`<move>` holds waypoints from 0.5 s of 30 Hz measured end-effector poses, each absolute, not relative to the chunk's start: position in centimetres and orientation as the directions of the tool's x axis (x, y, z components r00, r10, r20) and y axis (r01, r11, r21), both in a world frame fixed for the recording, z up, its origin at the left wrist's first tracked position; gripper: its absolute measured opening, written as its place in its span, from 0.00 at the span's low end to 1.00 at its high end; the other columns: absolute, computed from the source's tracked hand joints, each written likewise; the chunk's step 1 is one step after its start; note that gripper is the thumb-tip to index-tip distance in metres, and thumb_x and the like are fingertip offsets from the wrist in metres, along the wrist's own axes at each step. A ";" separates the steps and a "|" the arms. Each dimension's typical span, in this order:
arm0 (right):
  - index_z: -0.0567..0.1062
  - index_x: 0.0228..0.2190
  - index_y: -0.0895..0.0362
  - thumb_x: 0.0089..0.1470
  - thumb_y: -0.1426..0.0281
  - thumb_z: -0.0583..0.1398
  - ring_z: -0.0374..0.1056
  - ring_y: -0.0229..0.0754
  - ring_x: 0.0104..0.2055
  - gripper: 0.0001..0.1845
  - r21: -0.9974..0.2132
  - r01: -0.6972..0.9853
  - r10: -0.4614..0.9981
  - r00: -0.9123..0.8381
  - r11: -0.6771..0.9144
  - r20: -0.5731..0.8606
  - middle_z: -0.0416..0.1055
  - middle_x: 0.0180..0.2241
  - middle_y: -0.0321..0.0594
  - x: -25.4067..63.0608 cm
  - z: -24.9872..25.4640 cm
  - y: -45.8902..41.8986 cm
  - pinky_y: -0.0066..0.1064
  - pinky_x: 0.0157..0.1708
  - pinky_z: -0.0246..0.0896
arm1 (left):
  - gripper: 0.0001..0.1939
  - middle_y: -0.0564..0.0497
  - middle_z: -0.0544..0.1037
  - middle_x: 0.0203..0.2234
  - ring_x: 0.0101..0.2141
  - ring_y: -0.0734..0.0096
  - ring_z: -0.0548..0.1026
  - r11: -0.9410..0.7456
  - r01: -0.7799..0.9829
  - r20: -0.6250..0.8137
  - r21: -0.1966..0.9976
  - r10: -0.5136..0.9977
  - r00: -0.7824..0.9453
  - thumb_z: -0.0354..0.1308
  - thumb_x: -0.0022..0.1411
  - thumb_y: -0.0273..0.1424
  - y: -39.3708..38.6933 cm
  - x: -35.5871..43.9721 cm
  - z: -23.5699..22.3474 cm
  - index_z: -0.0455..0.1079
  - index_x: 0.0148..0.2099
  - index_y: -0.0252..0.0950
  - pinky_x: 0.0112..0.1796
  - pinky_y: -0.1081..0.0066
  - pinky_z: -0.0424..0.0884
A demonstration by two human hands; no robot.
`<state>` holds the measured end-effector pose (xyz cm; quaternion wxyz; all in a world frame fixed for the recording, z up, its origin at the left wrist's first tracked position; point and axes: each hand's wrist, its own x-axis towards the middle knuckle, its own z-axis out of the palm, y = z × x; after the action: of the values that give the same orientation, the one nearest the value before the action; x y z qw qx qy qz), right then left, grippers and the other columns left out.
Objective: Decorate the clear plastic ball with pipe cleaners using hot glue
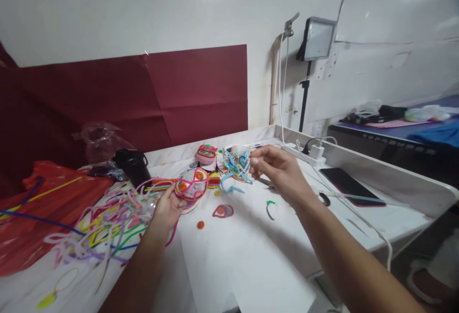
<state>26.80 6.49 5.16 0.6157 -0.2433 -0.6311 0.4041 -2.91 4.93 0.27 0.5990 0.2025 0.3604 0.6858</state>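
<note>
My left hand [168,208] grips the edge of a round craft piece [197,189] edged with coloured pipe cleaners, with two orange discs like eyes and a pink strand crossing it. My right hand [274,167] is raised over the table, thumb and fingers pinched together; what lies between them, if anything, is too small to make out. Close behind its fingertips lies a tangle of light-blue pipe cleaners [234,160]. On the white paper [233,251] below are an eye-shaped piece [223,211] and an orange disc [201,225].
Loose pipe cleaners [103,222] and a red plastic bag [46,208] cover the left side, near a black bottle [134,167]. Behind stands another round pink craft piece [206,154]. To the right lie a phone [351,186] and a white cable [358,216] along the raised table edge.
</note>
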 end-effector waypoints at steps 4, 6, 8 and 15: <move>0.72 0.31 0.57 0.49 0.66 0.63 0.70 0.39 0.27 0.08 -0.890 0.067 0.863 -0.289 0.451 0.415 0.72 0.25 0.37 23.9 5.5 10.3 0.31 0.27 0.68 | 0.11 0.56 0.73 0.18 0.12 0.80 0.64 -0.027 -0.675 -0.148 0.737 0.968 -0.201 0.46 0.66 0.24 5.1 -3.1 0.0 0.66 0.32 0.35 0.11 0.81 0.57; 0.73 0.33 0.58 0.51 0.69 0.60 0.73 0.41 0.30 0.07 -0.854 0.237 0.864 -0.335 0.464 0.376 0.75 0.28 0.40 23.3 3.0 12.5 0.32 0.31 0.69 | 0.11 0.56 0.73 0.18 0.11 0.80 0.62 -0.005 -0.672 -0.161 0.740 0.970 -0.183 0.46 0.67 0.25 5.3 -3.2 -0.3 0.66 0.33 0.35 0.12 0.80 0.58; 0.75 0.35 0.59 0.52 0.72 0.60 0.74 0.43 0.36 0.07 -0.821 0.311 0.861 -0.350 0.479 0.369 0.77 0.33 0.43 22.1 1.6 15.1 0.34 0.37 0.70 | 0.11 0.55 0.73 0.18 0.11 0.80 0.62 0.021 -0.668 -0.173 0.744 0.971 -0.163 0.46 0.67 0.26 5.4 -3.3 -0.5 0.67 0.34 0.35 0.11 0.80 0.58; 0.74 0.47 0.61 0.55 0.72 0.62 0.67 0.52 0.55 0.17 -0.614 0.576 0.842 -0.385 0.540 0.379 0.71 0.51 0.53 14.7 2.7 24.2 0.44 0.55 0.60 | 0.14 0.54 0.73 0.17 0.11 0.80 0.61 0.065 -0.668 -0.208 0.741 0.969 -0.136 0.45 0.68 0.28 5.5 -3.3 -0.5 0.66 0.31 0.36 0.11 0.80 0.58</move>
<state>14.71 24.18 2.71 0.3398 -0.4382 -0.8089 0.1952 -3.33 5.51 -0.50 0.6260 0.2003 0.3750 0.6537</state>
